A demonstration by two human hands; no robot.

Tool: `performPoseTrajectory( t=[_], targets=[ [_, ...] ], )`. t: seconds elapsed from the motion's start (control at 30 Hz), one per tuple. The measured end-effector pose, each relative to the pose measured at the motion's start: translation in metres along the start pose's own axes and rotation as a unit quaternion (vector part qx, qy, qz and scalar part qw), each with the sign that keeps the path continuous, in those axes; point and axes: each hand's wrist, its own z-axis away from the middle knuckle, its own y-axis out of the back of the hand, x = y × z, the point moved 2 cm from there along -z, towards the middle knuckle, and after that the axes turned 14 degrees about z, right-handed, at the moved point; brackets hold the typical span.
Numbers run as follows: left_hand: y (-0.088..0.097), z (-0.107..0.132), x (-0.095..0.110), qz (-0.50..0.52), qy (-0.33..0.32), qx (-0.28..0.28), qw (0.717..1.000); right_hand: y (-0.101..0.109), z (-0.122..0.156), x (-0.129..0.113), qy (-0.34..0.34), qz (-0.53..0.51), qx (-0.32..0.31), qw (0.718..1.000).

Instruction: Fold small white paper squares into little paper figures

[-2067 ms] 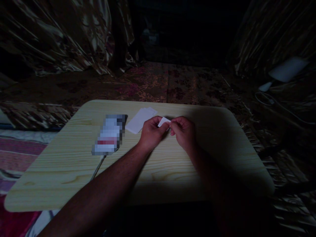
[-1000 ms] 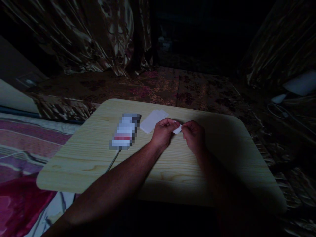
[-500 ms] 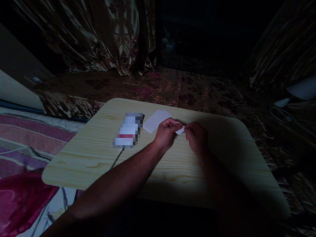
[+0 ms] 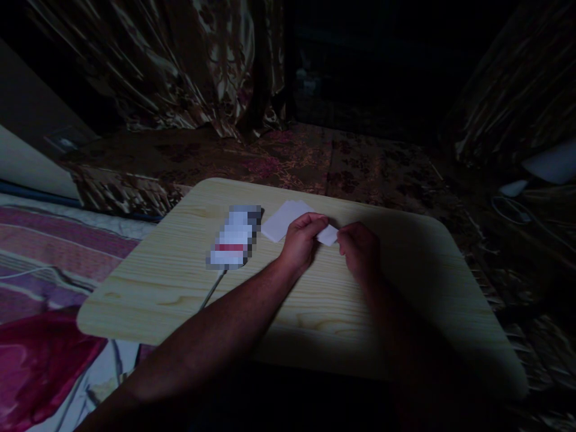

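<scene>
Between my two hands is a small piece of white paper (image 4: 328, 236), above the right half of the wooden-topped table (image 4: 270, 312). My left hand (image 4: 302, 240) is closed on its left side, with the thumb on top. Fingers of my right hand (image 4: 359, 247) pinch its right corner. Just behind my left hand lie several white paper sheets (image 4: 282, 221), stacked with edges slightly out of line and partly covered by that hand. Whether the small piece is folded I cannot tell in the dim light.
Left of the papers lies a phone (image 4: 236, 237), its screen blurred out, with a cable (image 4: 211, 291) running towards me. Patterned cloth (image 4: 270, 159) and a curtain (image 4: 216, 72) are beyond the table. Striped bedding (image 4: 67, 246) and red fabric (image 4: 40, 366) lie at the left.
My left thumb has drawn back slightly to the left, and more of the small white paper shows between my hands. The phone and stacked sheets have stayed in place.
</scene>
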Motion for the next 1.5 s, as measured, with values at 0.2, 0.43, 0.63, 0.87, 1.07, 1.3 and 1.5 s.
performPoseTrajectory(
  t=[0.2, 0.43, 0.63, 0.87, 1.07, 1.3, 1.5],
  targets=[
    [0.002, 0.002, -0.003, -0.041, -0.013, -0.003, 0.999, 0.001, 0.002, 0.0, 0.011, 0.014, 0.002, 1.0],
    [0.001, 0.002, -0.002, -0.025, -0.021, 0.011, 0.999, -0.001, 0.001, 0.0, 0.026, 0.022, 0.001, 0.999],
    [-0.002, 0.004, -0.003, -0.026, -0.031, 0.033, 0.999, -0.002, 0.001, 0.0, 0.016, 0.013, 0.0, 1.0],
    [0.004, -0.002, -0.001, -0.138, -0.008, 0.016, 0.99, 0.001, -0.001, 0.004, 0.005, 0.037, 0.005, 0.999],
    [0.011, -0.01, 0.008, -0.171, 0.049, -0.012, 0.984, 0.001, -0.003, 0.005, -0.015, 0.008, -0.016, 1.0],
    [0.018, -0.013, 0.014, -0.273, 0.097, -0.073, 0.954, 0.008, -0.007, 0.006, -0.025, 0.019, -0.044, 0.999],
    [0.021, -0.014, 0.015, -0.352, 0.082, -0.101, 0.927, 0.009, -0.007, 0.0, -0.029, 0.022, -0.06, 0.998]
  ],
)
